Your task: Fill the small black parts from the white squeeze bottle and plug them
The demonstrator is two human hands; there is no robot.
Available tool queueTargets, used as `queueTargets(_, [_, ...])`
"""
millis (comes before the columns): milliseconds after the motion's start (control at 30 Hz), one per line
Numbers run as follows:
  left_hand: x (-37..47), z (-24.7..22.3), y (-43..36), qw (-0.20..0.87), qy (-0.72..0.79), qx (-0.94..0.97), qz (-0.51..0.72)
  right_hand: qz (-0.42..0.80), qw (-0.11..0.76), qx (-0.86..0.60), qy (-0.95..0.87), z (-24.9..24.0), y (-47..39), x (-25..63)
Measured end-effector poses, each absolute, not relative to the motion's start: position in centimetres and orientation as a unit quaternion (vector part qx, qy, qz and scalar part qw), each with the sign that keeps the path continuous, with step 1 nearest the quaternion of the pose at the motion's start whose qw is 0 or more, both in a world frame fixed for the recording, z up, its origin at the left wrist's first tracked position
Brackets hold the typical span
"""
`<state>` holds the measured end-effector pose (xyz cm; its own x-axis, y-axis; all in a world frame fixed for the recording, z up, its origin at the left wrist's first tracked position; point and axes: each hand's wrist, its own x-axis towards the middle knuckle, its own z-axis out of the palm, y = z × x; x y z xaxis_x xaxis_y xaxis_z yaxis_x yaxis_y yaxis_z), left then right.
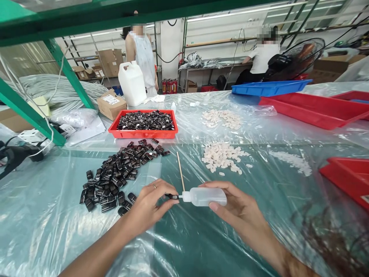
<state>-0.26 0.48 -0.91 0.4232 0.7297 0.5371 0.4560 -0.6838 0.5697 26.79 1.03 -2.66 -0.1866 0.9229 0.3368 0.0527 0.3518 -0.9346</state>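
Between its thumb and fingers, my left hand (157, 198) pinches a small black part (172, 196). My right hand (235, 204) is closed on a translucent squeeze bottle (206, 196), which lies on its side in the air with its thin nozzle pointing left, at the black part. Just beyond the bottle's neck, a thin wooden stick (180, 171) rests on the plastic-covered table (184, 246). Loose black parts (115, 169) are heaped to the left of my left hand. Small whitish pieces (221, 154) form a pile beyond my right hand.
A red tray (142, 134) full of black parts stands behind the heap, near a white jug (132, 84) and a cardboard box (112, 104). More whitish pieces (294, 161) lie at right. Red trays (348, 177) and a blue tray (271, 89) line the right side. Two people are in the background.
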Motion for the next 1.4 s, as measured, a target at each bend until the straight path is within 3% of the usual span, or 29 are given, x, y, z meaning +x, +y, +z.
queueTargets(133, [-0.1, -0.6, 0.3, 0.156, 0.343, 0.829, 0.413, 0.388, 0.523, -0.365, -0.665, -2.9, 0.6, 26.6])
queueTargets(267, [0.0, -0.3, -0.1, 0.139, 0.356, 0.820, 0.427, 0.204, 0.537, -0.331, -0.749, -2.9, -0.6, 26.6])
queueTargets(500, [0.0, -0.2, -0.5, 0.112, 0.364, 0.817, 0.432, 0.073, 0.472, -0.262, -0.839, -3.9, -2.1, 28.5])
queueTargets(667, [0.0, -0.1, -0.6, 0.105, 0.361, 0.824, 0.425, 0.066, 0.425, -0.254, -0.866, -4.7, -2.2, 29.8])
queueTargets(867, [0.1, -0.2, -0.7, 0.107, 0.365, 0.824, 0.419, 0.082, 0.458, -0.257, -0.847, -4.9, -2.5, 29.5])
queueTargets(1400, [0.1, 0.7, -0.8, 0.097, 0.360, 0.842, 0.389, 0.085, 0.414, -0.294, -0.857, -5.0, -3.3, 30.0])
